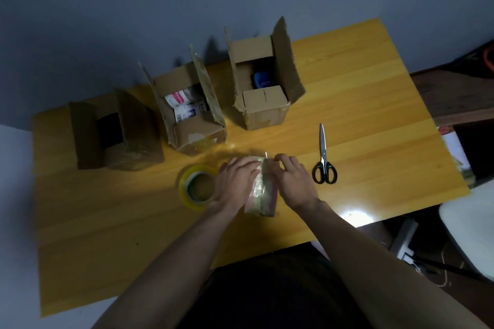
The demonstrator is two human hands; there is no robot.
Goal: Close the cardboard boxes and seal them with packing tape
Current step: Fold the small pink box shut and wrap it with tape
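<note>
Both hands, left hand [235, 181] and right hand [291, 179], press flat-ish fingers on a small tape-wrapped box [263, 195]; three cardboard boxes [264, 83] gape open on the counter [374, 104].

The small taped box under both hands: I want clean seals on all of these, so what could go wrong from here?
1. Both hands, left hand and right hand, press tape on the small box; the glossy tape looks wrinkled, so creases may set.
2. The tape roll touches the left wrist and could get knocked.
3. Three boxes behind stand open; the middle box looks full, so its flaps may bulge.
</note>
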